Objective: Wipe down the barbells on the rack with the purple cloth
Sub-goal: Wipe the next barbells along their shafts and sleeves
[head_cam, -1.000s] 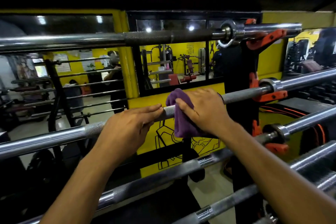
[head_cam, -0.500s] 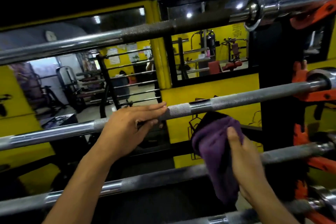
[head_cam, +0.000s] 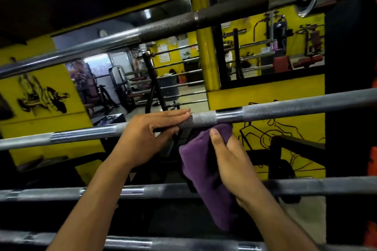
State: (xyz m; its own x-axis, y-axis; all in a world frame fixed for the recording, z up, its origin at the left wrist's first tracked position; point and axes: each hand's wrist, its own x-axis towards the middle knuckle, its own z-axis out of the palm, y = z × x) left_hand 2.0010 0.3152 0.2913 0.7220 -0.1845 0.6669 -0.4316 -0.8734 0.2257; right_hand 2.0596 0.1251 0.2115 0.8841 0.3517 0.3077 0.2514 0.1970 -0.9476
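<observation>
- Four barbells showed across the head view, stacked low to high; nearest one [head_cam: 183,243] ran along the bottom edge, partly hidden by both forearms.
- Next bar up [head_cam: 326,186] crossed behind the R wrist; not being touched as far as I could tell.
- R hand [head_cam: 230,165] gripped the purple cloth [head_cam: 202,179], thumb on its front, other fingers hidden behind. Cloth hung bunched and limp between 2nd and 3rd bars, its top edge just under the 3rd bar; contact w/ bar unclear.
- L hand [head_cam: 151,134] rested on the 3rd barbell [head_cam: 285,108], fingers straight and flat along the top, thumb beneath, not wrapped round.
- Handling, my read: cloth is soft, light, folds easily, so best wadded in the palm and wrapped round the shaft. Bars are stiff, heavy steel; knurled bands likely snag fabric, smooth bands let it slide.
- Top barbell [head_cam: 173,24], dark knurl, chrome collar at right, untouched.
- Behind: black rack upright [head_cam: 344,128], yellow wall [head_cam: 47,112], mirror [head_cam: 271,47] showing gym machines.
</observation>
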